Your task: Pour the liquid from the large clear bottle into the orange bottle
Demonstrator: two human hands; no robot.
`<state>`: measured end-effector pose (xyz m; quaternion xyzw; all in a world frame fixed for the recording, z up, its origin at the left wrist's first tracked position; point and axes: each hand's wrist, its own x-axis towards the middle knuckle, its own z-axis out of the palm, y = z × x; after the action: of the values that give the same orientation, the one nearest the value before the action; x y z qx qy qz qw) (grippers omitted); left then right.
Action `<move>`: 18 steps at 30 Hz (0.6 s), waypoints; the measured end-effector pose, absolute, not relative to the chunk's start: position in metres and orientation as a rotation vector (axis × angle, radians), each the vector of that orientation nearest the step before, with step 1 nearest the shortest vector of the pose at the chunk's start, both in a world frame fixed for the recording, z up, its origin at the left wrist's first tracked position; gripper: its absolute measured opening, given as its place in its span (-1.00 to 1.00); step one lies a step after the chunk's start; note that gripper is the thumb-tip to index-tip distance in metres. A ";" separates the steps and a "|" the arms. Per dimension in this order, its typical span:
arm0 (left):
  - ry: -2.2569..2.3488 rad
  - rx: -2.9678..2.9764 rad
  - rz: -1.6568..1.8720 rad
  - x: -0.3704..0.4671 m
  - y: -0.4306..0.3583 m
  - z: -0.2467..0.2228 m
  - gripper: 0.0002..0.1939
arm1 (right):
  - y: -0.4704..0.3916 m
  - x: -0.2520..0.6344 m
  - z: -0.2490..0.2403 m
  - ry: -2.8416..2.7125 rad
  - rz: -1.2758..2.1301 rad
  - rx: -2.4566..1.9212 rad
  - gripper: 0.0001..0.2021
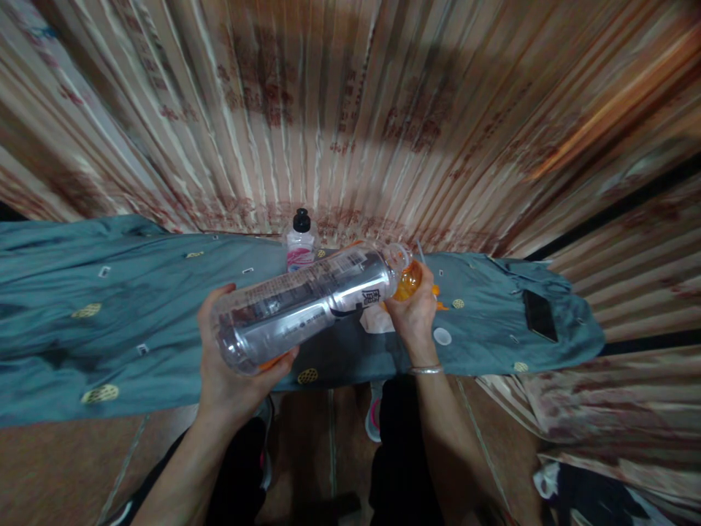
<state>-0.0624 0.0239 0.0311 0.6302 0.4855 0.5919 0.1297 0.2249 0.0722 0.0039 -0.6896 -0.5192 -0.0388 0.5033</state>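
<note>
Over the counter (164, 321), your left fingers (280, 367) cradle the large clear bottle (307, 303) near its base, supporting its tilt; right fingers (426, 285) wrap an orange container (407, 283), apparently steadying it beside the neck.

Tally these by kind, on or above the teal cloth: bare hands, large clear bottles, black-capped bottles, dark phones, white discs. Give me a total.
Left hand and right hand: 2
Large clear bottle: 1
Black-capped bottle: 1
Dark phone: 1
White disc: 1
Total: 6
</note>
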 end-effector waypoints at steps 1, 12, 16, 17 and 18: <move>1.413 1.831 1.718 -0.062 0.024 0.031 0.02 | 0.072 0.225 0.004 -1.252 -0.092 -1.664 -0.30; 1.416 1.756 1.739 -0.061 0.023 0.031 0.03 | 0.071 0.225 0.004 -1.242 -0.075 -1.691 -0.29; 1.406 1.710 1.745 -0.060 0.023 0.031 0.04 | 0.071 0.224 0.006 -1.231 -0.066 -1.697 -0.28; 1.405 1.705 1.742 -0.060 0.023 0.031 0.03 | 0.071 0.223 0.006 -1.226 -0.066 -1.698 -0.28; 1.405 1.706 1.743 -0.060 0.023 0.032 0.03 | 0.071 0.223 0.006 -1.222 -0.065 -1.696 -0.29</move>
<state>-0.0597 0.0229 0.0315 0.5980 0.4926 0.6110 0.1629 0.2231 0.0706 0.0063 -0.7017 -0.5055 -0.0270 0.5013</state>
